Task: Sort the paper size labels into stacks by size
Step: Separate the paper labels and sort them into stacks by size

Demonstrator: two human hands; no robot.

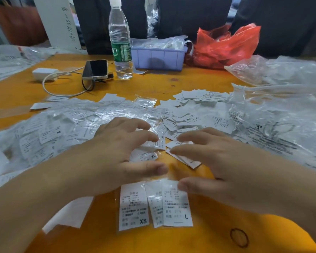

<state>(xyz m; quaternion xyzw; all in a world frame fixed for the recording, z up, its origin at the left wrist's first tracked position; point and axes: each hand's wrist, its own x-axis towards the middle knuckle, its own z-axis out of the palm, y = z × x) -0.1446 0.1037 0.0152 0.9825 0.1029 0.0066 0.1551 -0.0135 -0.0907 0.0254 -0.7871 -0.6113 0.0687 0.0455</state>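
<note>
1. Far left: white charger block (45,73) on the orange surface (153,84), with its cable (62,94) looping toward a phone (96,69) lying screen up.
2. Left, mid: clear plastic bags (62,123) holding labels, one marked M (58,132).
3. Left hand (120,154): palm down over the loose pile, fingers (144,136) spread wide and lightly bent, nothing gripped. Thumb points right, just above the near labels.
4. Centre far: water bottle (120,42) upright with a green wrap, just beside the phone. Lavender bin (159,57) right of it, stuffed with bagged items.
5. Centre near: XS label (133,207) lies flat on the surface. Just right of it, an L label (177,205) overlaps another label (154,207) whose size is hidden.
6. Centre: XL label (151,156) between the two hands, at the near edge of the loose label pile (186,121).
7. Right hand (226,170): palm down, fingers spread wide, holding nothing. Thumb tip touches the top edge of the L label.
8. Far right: red plastic bag (226,44) behind the bin; more clear bags (281,110) heaped along the right side.
</note>
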